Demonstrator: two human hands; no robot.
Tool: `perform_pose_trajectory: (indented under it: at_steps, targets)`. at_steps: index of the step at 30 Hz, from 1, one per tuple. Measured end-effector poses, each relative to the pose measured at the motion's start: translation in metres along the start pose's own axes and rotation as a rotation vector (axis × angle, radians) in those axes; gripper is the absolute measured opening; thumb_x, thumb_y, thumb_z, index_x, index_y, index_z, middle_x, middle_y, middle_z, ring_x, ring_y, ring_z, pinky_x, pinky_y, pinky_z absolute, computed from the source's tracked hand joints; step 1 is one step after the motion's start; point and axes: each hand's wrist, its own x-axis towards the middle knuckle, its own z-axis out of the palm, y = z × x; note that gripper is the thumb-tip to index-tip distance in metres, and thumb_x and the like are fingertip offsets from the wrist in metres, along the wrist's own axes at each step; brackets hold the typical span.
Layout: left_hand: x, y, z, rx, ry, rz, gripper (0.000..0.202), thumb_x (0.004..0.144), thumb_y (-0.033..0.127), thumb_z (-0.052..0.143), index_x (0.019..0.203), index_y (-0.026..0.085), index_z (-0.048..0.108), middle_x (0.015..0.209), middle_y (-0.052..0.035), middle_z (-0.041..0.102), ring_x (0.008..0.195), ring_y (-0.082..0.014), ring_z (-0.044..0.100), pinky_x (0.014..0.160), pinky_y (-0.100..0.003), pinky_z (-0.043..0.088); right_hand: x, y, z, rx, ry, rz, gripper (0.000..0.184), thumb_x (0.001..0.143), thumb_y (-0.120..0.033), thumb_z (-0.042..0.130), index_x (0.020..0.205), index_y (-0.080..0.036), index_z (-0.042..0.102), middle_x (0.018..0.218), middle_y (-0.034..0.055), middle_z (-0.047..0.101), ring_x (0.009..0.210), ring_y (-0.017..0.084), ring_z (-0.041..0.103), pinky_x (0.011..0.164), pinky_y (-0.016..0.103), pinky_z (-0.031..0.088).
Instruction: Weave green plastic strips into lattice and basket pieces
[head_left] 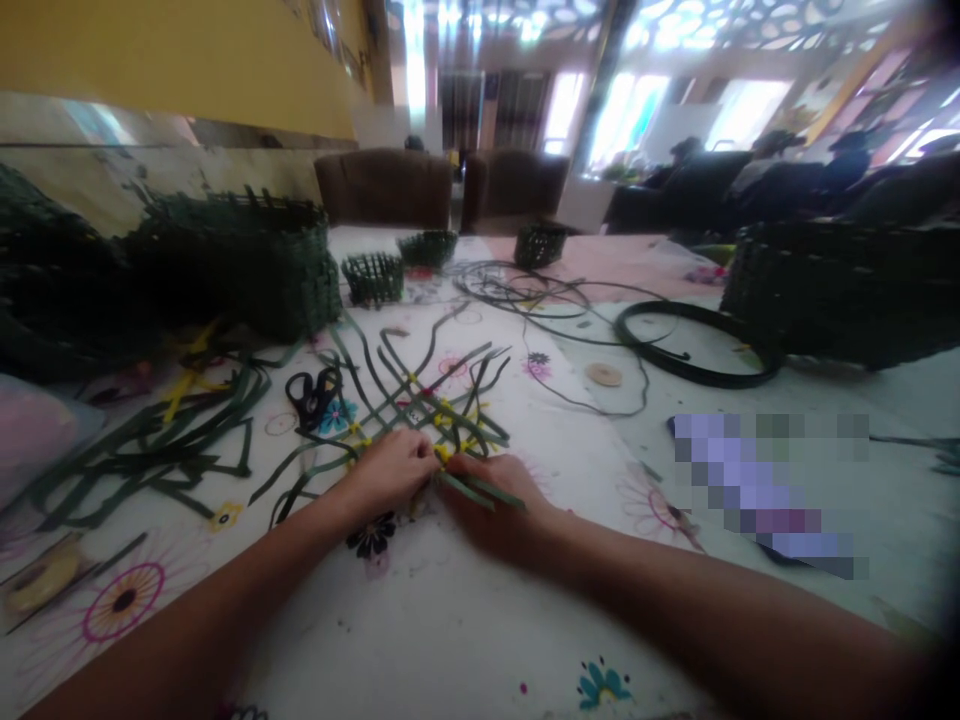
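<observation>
A flat lattice of dark green strips [420, 395] with small yellow ties lies on the flowered tablecloth [450, 610] in front of me. My left hand [390, 472] is closed, its fingers pinching the near edge of the lattice. My right hand [499, 490] is closed on green strips [480, 490] that stick out across its fingers. Both hands meet at a yellow tie [444, 453]. Black scissors [313, 395] lie just left of the lattice.
Loose green strips [172, 440] spread at left. Large woven green baskets [247, 260] stand at back left and at right [840, 290]. Small woven baskets [373, 277] sit farther back. A black coil [697, 345] and thin cords lie right of centre. Armchairs and seated people are beyond.
</observation>
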Motion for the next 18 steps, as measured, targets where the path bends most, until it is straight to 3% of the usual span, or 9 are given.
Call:
perform_pose_trajectory:
  at_steps: [6, 12, 18]
  targets:
    - [-0.007, -0.013, -0.001, -0.02, 0.035, 0.251, 0.024, 0.088, 0.03, 0.05, 0.082, 0.018, 0.069, 0.084, -0.003, 0.067, 0.08, -0.0163, 0.06, 0.073, -0.026, 0.042, -0.001, -0.001, -0.002, 0.111, 0.024, 0.03, 0.017, 0.088, -0.025, 0.047, 0.08, -0.018, 0.061, 0.066, 0.0011, 0.062, 0.055, 0.01, 0.045, 0.053, 0.022, 0.029]
    - [-0.013, -0.011, -0.002, 0.006, 0.121, 0.33, 0.017, 0.089, 0.017, 0.05, 0.092, 0.02, 0.067, 0.09, -0.0009, 0.07, 0.085, -0.0154, 0.064, 0.077, -0.025, 0.044, 0.0, 0.0, -0.002, 0.173, 0.044, 0.06, 0.016, 0.085, -0.024, 0.05, 0.085, -0.019, 0.065, 0.07, 0.002, 0.066, 0.057, 0.011, 0.049, 0.054, 0.022, 0.031]
    - [-0.014, -0.011, -0.005, 0.412, 0.077, 0.531, 0.024, 0.088, 0.007, 0.046, 0.099, 0.022, 0.062, 0.091, -0.0023, 0.064, 0.082, -0.0171, 0.063, 0.07, -0.026, 0.044, 0.0, -0.003, -0.005, 0.254, 0.05, 0.049, 0.019, 0.088, -0.028, 0.05, 0.087, -0.018, 0.067, 0.078, 0.0043, 0.07, 0.066, 0.014, 0.058, 0.061, 0.023, 0.038]
